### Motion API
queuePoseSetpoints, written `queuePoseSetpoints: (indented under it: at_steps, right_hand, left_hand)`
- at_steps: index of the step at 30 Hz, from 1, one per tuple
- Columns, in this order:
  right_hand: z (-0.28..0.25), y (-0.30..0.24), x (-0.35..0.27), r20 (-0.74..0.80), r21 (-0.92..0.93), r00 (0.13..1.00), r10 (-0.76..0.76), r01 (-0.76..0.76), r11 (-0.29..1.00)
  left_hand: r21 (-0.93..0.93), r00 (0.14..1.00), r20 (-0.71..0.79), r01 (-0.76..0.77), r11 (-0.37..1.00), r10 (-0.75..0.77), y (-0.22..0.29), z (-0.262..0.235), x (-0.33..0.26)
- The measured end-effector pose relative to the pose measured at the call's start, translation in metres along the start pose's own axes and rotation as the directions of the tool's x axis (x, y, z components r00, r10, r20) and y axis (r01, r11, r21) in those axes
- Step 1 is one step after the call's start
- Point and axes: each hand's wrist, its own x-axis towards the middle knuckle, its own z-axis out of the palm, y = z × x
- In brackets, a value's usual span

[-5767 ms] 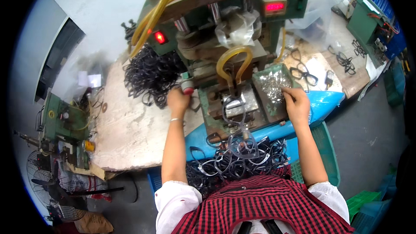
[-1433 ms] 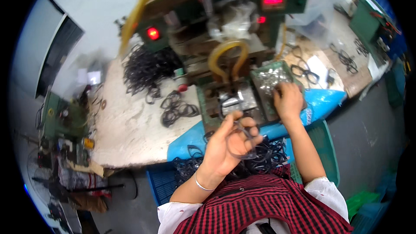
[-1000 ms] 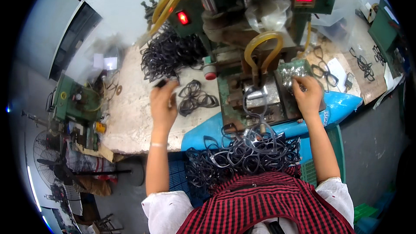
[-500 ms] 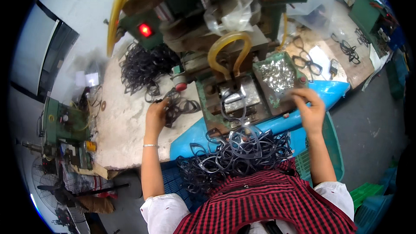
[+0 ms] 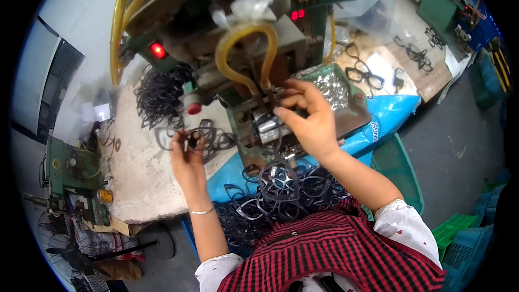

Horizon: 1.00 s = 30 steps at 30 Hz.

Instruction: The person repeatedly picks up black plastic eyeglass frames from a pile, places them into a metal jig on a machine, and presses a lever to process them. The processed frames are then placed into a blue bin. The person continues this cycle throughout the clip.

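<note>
My left hand (image 5: 187,157) has its fingers closed on a dark eyeglass frame (image 5: 163,138), over the bench beside several loose frames (image 5: 219,139). My right hand (image 5: 313,121) reaches into the green press (image 5: 246,148), its thumb and fingers curled together next to the metal block (image 5: 268,125) under the yellow hose (image 5: 220,57). Anything between those fingertips is too small or hidden to make out. One eyeglass frame (image 5: 260,179) hangs from the block toward me. A heap of dark frames (image 5: 313,186) lies below it, against my checked apron.
Small shiny metal pieces (image 5: 331,87) fill a tray right of the block. Another pile of dark frames (image 5: 159,94) sits behind the red button (image 5: 193,108). Blue plastic sheeting (image 5: 392,111) covers the bench edge. A green basket (image 5: 400,170) stands at the right.
My right hand has moved left from the tray of metal pieces to the block. My left hand has shifted slightly with an eyeglass frame now raised in its fingers. The whole view has tilted a little.
</note>
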Motion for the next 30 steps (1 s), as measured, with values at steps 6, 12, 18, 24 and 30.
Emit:
queuePoseSetpoints:
  at_steps: [6, 12, 18, 24, 30]
  right_hand:
    - [0.012, -0.024, -0.01, -0.023, 0.098, 0.992, 0.121, -0.118, 0.988]
    - [-0.016, -0.033, -0.004, 0.177, -0.087, 0.983, 0.056, -0.041, 0.995]
    - [-0.114, 0.048, 0.022, -0.333, -0.375, 0.934, -0.131, -0.004, 0.927]
    - [-0.117, 0.04, -0.024, -0.086, -0.87, 0.99, 0.116, -0.131, 0.475]
    - [-0.096, 0.066, 0.006, 0.03, -0.968, 0.969, -0.245, 0.089, 0.235]
  left_hand:
    - [0.079, 0.605, 0.551, -0.724, 0.686, 0.575, 0.056, 0.068, -0.041]
    - [0.219, 0.276, 0.947, -0.929, 0.298, 0.165, 0.022, 0.101, -0.052]
    - [0.245, 0.288, 0.953, -0.915, 0.32, 0.092, 0.015, 0.107, -0.048]
    - [0.267, 0.313, 0.947, -0.896, 0.354, 0.079, 0.015, 0.105, -0.045]
    - [0.482, 0.565, 0.747, -0.823, 0.3, 0.349, -0.025, 0.07, -0.09]
